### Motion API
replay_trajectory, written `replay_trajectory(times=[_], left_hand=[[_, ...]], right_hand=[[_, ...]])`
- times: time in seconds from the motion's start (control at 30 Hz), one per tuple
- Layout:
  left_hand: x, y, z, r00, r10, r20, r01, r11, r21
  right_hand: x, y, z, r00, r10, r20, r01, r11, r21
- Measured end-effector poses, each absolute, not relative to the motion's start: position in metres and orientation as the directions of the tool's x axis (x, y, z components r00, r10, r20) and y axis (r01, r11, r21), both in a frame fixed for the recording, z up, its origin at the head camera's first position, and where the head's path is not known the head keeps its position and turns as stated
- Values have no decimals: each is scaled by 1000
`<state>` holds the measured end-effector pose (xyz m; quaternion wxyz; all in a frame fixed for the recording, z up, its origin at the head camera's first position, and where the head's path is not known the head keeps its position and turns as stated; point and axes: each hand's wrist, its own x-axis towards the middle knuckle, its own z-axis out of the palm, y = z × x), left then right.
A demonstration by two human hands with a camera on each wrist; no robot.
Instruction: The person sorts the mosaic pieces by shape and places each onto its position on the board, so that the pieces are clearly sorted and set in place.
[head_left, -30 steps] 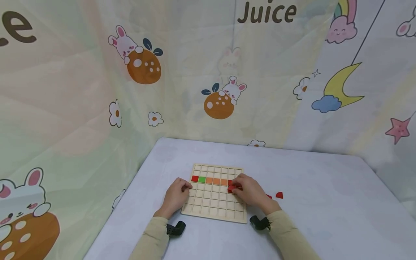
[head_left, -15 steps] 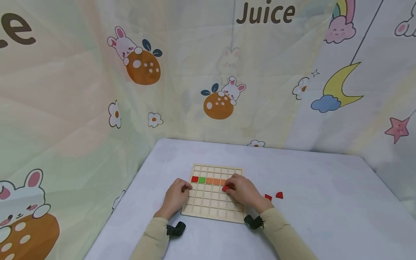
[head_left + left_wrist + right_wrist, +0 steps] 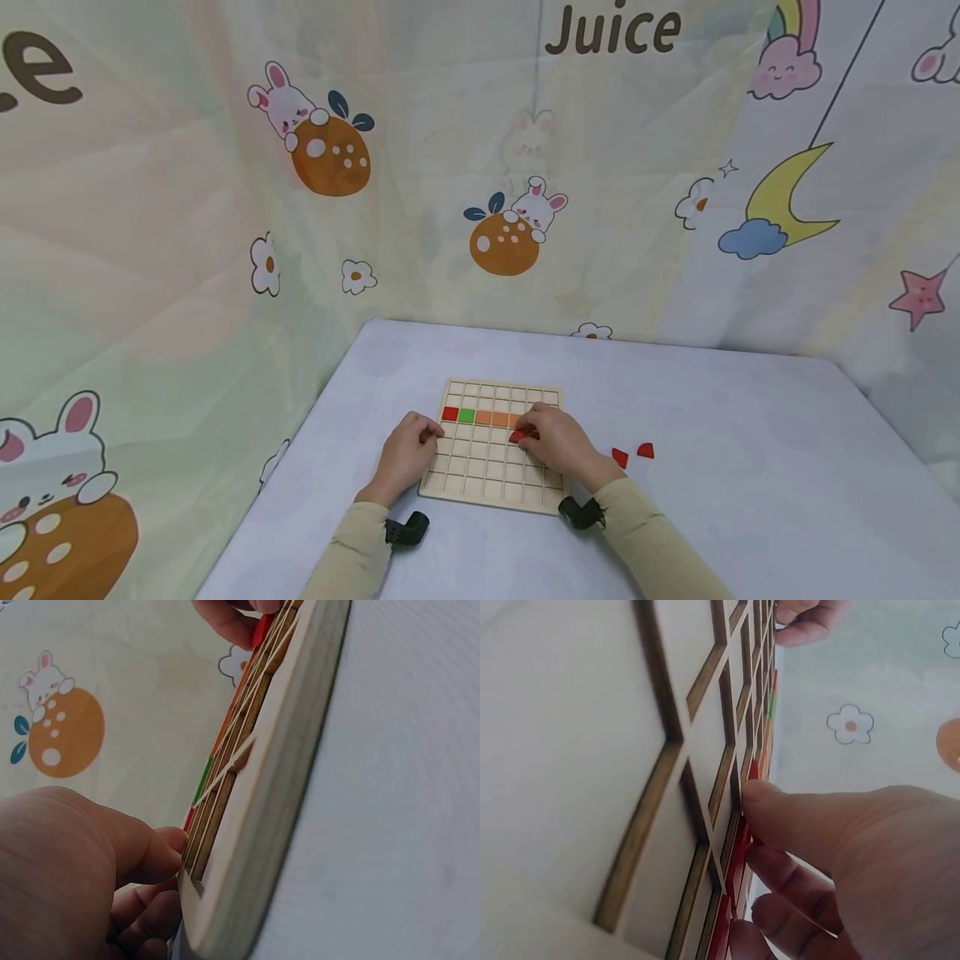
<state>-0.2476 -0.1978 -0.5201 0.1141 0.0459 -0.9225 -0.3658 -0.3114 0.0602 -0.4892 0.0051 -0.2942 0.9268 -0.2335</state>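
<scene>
A pale wooden grid board lies on the table, with its left edge pinched between thumb and fingers of my left hand. Over the board's right half, my right hand holds a small red piece between thumb and fingertips, close over the cells. One row carries a red square, a green square and several orange squares. Under the right fingers, the right wrist view shows more red tiles in the board; the head view hides them behind the hand.
Two loose red pieces, one fan-shaped and one angular, lie on the white table to the right of the board. Printed cloth hangs behind and to the left of the table.
My right hand has moved left over the board, carrying the red piece with it, then slightly further left. Both loose red pieces now show fully. The left hand stays at the board's edge.
</scene>
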Motion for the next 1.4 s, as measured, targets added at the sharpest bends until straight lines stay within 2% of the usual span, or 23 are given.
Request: replay_trajectory(times=[0.5, 0.83, 1.07, 1.4], left_hand=[[-248, -196, -520, -972, -167, 167, -10, 734, 679], [-249, -196, -524, -970, -187, 156, -31, 731, 681], [-249, -197, -523, -971, -185, 152, -33, 730, 682], [-250, -196, -523, -969, -187, 161, -29, 735, 678]], right_hand=[[-309, 64, -490, -814, -567, 124, -559, 709, -430], [-308, 80, -484, -863, -486, 140, -494, 749, -441], [-314, 107, -478, -919, -390, 51, -366, 803, -471], [-317, 132, -473, -908, -412, -71, -326, 804, -498]])
